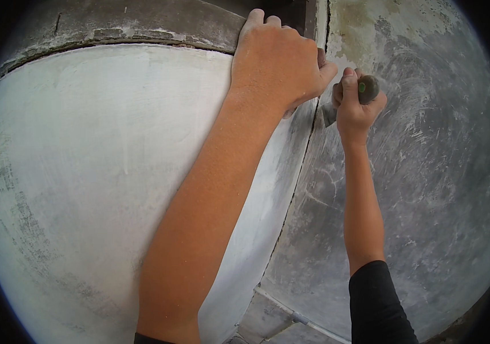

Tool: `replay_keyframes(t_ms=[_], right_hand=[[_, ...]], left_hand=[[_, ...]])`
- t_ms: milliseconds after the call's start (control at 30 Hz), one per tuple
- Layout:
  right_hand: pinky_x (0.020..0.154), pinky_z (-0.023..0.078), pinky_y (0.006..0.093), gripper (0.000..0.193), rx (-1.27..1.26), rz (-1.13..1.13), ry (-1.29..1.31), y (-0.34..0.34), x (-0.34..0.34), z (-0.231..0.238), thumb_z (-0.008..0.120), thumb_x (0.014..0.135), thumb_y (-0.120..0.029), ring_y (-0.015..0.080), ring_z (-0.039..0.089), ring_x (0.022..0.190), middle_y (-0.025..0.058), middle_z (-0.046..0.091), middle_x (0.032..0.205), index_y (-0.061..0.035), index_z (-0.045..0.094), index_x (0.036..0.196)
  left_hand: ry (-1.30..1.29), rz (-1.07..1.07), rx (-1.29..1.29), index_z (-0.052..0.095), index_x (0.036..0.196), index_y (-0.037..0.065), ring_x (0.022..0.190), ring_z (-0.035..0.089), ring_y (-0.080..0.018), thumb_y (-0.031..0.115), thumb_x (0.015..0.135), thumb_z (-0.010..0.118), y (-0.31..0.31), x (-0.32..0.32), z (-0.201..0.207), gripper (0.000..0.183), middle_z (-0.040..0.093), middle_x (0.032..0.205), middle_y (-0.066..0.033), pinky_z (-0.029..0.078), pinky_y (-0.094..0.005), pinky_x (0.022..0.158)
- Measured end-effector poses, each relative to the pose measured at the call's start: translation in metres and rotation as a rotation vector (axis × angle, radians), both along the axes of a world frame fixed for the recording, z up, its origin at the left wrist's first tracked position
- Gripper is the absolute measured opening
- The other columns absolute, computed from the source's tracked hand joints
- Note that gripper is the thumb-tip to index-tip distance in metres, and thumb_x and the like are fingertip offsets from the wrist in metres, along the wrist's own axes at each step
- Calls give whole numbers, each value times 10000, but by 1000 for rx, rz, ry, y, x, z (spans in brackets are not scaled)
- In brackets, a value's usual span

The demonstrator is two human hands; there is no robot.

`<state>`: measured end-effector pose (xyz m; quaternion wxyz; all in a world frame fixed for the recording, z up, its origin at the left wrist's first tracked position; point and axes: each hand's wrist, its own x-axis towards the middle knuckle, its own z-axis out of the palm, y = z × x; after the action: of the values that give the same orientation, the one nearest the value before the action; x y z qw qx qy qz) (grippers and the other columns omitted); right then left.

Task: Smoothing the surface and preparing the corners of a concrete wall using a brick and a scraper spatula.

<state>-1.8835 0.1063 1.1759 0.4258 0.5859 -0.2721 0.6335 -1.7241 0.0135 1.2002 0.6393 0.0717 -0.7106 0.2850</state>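
My right hand (355, 112) is closed around the dark rounded handle of a putty knife (369, 89), whose handle end carries a green dot. Its grey blade (329, 114) shows below the fingers, by the dark joint between the two wall faces. Up and to the left, my left hand (279, 60) is curled closed at the top corner of the white wall face (113, 126), back of the hand toward me. A small dark piece (321, 57) shows between its thumb and fingers; the rest of whatever it holds is hidden. Pale dust coats the left fingers.
A grey, blotchy plastered wall (416, 189) rises on the right. Along the top left runs a brown-grey ledge (159, 26) with a rough cracked seam under it. Grey tiles (265, 318) and a thin pale pipe or strip (319, 328) lie at the bottom.
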Motion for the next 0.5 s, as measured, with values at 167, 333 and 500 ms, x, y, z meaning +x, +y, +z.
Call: replay_keyframes(t_ms=[167,333,500], right_hand=[[508,295,279,375,68,277,-52,18,30,1,665,963,-84,54,381,570,-53,424,600,-53,471,644],[492,288,280,397,-1,-155,-20,-1,15,4,657,973,-90,52,370,556,-48,414,592,-55,451,636],[499,273,288,393,-3,-170,-40,-12,-22,2,667,961,-96,64,340,565,-37,386,587,-49,441,643]], left_hand=[[85,-19,-43,786,730,92,677,599,-214,405,905,541,-11,-4,-2,434,705,686,-102,434,-372,766],[32,-16,-15,793,740,106,697,599,-211,421,903,552,-5,4,0,429,699,681,-99,430,-367,779],[9,-77,2,780,723,91,723,606,-208,431,899,563,-1,-6,-1,441,700,693,-107,430,-369,787]])
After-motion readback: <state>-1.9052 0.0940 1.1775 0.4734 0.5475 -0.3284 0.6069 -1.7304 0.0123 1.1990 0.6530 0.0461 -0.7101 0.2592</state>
